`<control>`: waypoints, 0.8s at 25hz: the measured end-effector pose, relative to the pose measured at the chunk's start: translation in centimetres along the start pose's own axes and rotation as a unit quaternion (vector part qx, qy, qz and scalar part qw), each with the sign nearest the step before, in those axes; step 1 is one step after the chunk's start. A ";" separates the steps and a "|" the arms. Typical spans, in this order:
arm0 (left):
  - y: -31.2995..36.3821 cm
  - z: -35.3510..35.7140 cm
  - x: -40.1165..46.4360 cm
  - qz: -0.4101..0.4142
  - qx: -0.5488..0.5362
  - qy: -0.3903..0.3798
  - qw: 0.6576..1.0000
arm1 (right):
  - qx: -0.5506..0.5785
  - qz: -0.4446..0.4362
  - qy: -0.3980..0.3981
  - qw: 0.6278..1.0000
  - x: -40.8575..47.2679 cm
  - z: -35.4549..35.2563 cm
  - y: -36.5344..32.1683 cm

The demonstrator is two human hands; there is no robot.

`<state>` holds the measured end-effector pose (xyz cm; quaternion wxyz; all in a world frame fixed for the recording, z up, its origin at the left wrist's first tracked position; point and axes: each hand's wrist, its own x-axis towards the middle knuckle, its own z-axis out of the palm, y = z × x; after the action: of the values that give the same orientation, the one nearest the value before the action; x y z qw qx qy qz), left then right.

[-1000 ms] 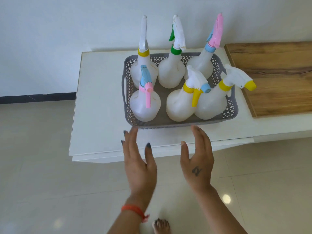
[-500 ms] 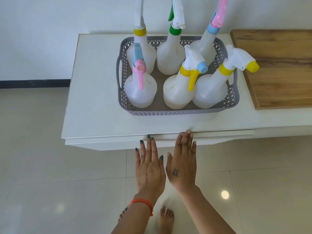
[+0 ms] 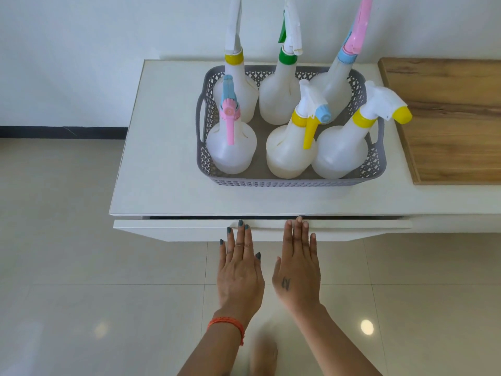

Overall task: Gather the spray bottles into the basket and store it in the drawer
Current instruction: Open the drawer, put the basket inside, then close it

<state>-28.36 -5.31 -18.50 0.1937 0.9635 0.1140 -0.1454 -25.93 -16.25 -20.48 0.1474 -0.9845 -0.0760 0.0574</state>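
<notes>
A grey lattice basket point(image 3: 287, 182) stands on the white cabinet top point(image 3: 162, 147) and holds several translucent white spray bottles, among them one with a pink trigger point(image 3: 231, 147) at the front left and one with a yellow nozzle point(image 3: 341, 150) at the front right. Below the top, the white drawer front point(image 3: 173, 231) stands slightly out, with a dark gap above it. My left hand point(image 3: 240, 275) and my right hand point(image 3: 296, 267) are flat, palms down, side by side, fingertips at the drawer front's upper edge. Both hold nothing.
A wooden board point(image 3: 447, 118) lies on the cabinet top to the right of the basket. A white wall rises behind. Glossy beige floor tiles point(image 3: 67, 267) spread below, and my bare foot point(image 3: 264, 354) shows blurred between my forearms.
My hands have dropped from the basket's front edge to the drawer front and come together. The view has shifted closer and more overhead, and a gap now shows above the drawer.
</notes>
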 end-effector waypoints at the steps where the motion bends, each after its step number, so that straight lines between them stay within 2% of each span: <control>1: -0.1 0.2 -0.2 0.000 0.001 0.000 1.000 | 0.001 -0.002 0.001 1.000 -0.3 0.0 0.0; 20: -2.1 1.9 -10.2 0.038 -0.031 -0.029 0.998 | -0.022 -0.007 -0.005 1.000 -10.7 -0.6 0.2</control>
<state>-38.94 -5.82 -17.55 0.2323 0.9560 0.0760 -0.1620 -36.32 -18.37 -18.95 0.1253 -0.9867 -0.0848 0.0601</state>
